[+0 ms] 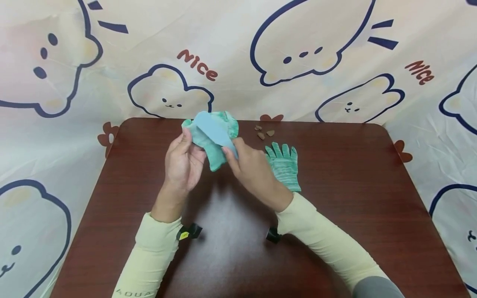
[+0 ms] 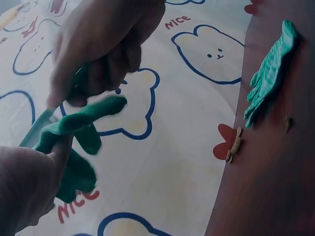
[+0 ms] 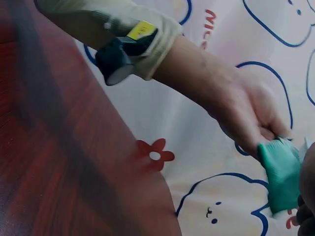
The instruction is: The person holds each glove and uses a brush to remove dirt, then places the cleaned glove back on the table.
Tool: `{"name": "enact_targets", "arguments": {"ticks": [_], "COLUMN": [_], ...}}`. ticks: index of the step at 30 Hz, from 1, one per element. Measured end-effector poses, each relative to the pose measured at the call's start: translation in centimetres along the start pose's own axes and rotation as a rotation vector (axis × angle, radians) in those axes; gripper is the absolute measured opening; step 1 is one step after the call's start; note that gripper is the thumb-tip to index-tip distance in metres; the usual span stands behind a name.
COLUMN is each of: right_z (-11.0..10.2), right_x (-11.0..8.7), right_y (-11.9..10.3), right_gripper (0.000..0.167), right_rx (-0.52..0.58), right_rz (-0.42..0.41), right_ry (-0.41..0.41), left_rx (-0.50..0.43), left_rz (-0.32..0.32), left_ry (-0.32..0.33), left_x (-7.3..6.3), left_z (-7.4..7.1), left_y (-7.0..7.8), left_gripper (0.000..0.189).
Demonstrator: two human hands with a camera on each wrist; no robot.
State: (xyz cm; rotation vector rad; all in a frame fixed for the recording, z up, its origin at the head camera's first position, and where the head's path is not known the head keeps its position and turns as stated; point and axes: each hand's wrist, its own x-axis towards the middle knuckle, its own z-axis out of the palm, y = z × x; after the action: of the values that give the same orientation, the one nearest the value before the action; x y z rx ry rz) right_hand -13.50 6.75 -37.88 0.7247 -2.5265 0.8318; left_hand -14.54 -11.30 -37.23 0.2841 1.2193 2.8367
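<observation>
Above the table, my left hand point(image 1: 182, 163) pinches a green knitted glove point(image 1: 216, 155) at its left edge, between thumb and fingers. My right hand point(image 1: 251, 165) grips the narrow end of a flat light blue tool point(image 1: 212, 129). The broad part of that tool lies over the glove, and its underside is hidden. In the left wrist view the held glove point(image 2: 78, 123) hangs with its fingers drooping beside the left thumb. A second green glove point(image 1: 285, 167) lies flat on the table, just beyond the right wrist, fingers pointing away.
Several small brown pieces point(image 1: 261, 135) lie near the far edge of the dark wooden table point(image 1: 346, 186). A pale cloth point(image 1: 231, 41) with cartoon outlines rises behind and at the sides. Both wrists carry a black camera point(image 1: 273, 234).
</observation>
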Motion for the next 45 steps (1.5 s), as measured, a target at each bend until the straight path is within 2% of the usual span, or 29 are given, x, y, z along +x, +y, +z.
{"name": "enact_targets", "arguments": {"ticks": [4,10,12,17,20,28,35,37,41,43,45], "right_z": [-0.4,-1.6,-1.8,-1.1,-0.5,-1.1,-2.3,-2.4,-1.6,-1.0,-0.7], "right_x": [-0.1,0.0,-0.1,-0.4,-0.6,-0.6,-0.3,-0.4,-0.8,-1.0,-1.1], "right_y": [1.2,2.8,2.6,1.0,0.8,2.0,3.7,3.4,1.5,0.9,0.8], "right_gripper": [0.024,0.030,0.029,0.026,0.025,0.024,0.028,0.026,0.026,0.026,0.024], "right_rx": [-0.002,-0.022,-0.002,0.016,-0.012,-0.023,-0.031,-0.015,-0.004,-0.008,-0.013], "right_rz": [0.048,0.196,0.190,0.023,-0.018,0.051,0.197,0.183,0.035,-0.016,-0.020], "right_ry": [0.032,0.061,0.076,0.027,0.000,0.034,0.112,0.121,0.061,0.020,0.009], "left_rx": [-0.024,-0.070,-0.059,-0.004,0.020,0.006,-0.021,-0.010,0.022,0.025,0.020], "left_rz": [0.014,0.037,0.029,-0.033,-0.038,-0.013,0.065,0.055,0.003,0.000,0.016], "left_ry": [0.022,0.030,0.032,-0.024,-0.052,-0.049,0.049,0.047,0.007,-0.014,-0.025], "left_x": [-0.1,0.0,0.1,0.0,0.0,-0.1,0.0,0.1,0.1,0.0,0.0], "left_z": [-0.2,-0.6,-0.5,0.1,0.4,0.4,-0.2,-0.2,0.4,0.7,0.8], "left_y": [0.4,0.6,0.4,-0.6,-0.9,-0.6,0.0,0.0,-0.6,-0.8,-0.8], "left_gripper": [0.063,0.062,0.060,0.059,0.059,0.059,0.058,0.059,0.060,0.060,0.060]}}
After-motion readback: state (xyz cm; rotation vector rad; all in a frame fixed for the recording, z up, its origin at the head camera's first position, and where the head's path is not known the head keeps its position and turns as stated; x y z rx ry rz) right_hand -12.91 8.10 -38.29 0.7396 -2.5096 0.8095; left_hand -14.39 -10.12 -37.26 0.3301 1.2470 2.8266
